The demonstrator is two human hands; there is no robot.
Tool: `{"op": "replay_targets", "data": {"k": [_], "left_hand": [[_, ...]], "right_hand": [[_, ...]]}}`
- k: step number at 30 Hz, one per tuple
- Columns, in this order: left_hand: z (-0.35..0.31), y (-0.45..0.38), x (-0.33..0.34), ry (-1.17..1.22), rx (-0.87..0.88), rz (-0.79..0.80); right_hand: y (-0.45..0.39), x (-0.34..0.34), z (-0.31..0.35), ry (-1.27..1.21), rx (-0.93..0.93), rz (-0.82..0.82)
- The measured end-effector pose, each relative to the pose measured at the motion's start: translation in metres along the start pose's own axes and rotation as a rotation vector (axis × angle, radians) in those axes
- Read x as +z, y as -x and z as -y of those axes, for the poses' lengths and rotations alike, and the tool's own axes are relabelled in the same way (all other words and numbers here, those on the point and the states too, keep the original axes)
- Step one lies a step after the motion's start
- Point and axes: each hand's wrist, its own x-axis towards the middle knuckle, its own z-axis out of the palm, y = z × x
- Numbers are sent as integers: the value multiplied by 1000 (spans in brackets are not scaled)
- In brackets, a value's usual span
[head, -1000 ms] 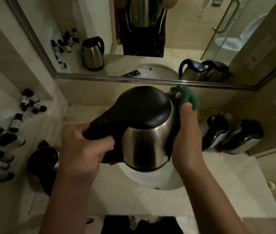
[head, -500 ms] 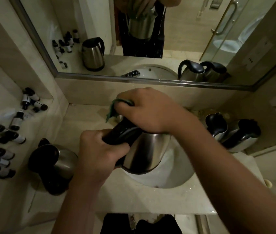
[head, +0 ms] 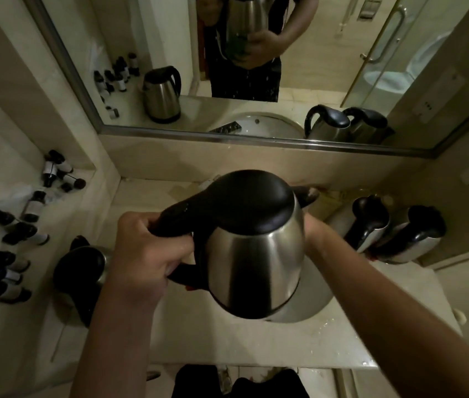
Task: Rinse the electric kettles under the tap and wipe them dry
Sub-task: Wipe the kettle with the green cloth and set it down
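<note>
My left hand (head: 144,248) is gripping the kettle (head: 253,254) handle above the sink (head: 313,305); my right hand (head: 312,234), behind it, I can't tell. A wet handle could be slipping.

Silver kettle (head: 256,262) with black lid (handle too), above a seemingly cream countertop (head: 256,343).

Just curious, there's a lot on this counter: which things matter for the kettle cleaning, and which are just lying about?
Job:
held kettle
left hand
right hand
sink
waiting kettles

Lying about:
small bottles
mirror
</note>
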Motion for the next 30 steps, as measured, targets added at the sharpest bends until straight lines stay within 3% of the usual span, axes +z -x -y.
{"op": "replay_targets", "data": {"k": [1,5,8,12,14,17,20,24,27,30], "left_hand": [[-2,-1,0,5,12,-8],[-10,1,6,-12,57,-2],[-13,3,7,-5,89,13],[-15,3,10,-12,117,12],[-15,5,17,-31,104,10],[-12,1,28,-22,26,-15],[-10,-11,40,-10,-52,-69],[-17,-19,54,11,-78,-114],[-20,-22,51,-20,-55,-122],[-19,-22,49,-67,-37,-103]], "right_hand": [[13,7,7,-40,-59,-48],[50,19,42,-626,-131,-173],[68,26,54,-755,-212,-345],[84,40,64,-905,-181,-617],[89,55,66,-803,-203,-787],[84,77,64,-231,-394,-944],[59,83,49,191,-788,-902],[24,90,-3,696,-943,-894],[21,91,-29,573,-987,-877],[30,84,7,12,-802,-892]]}}
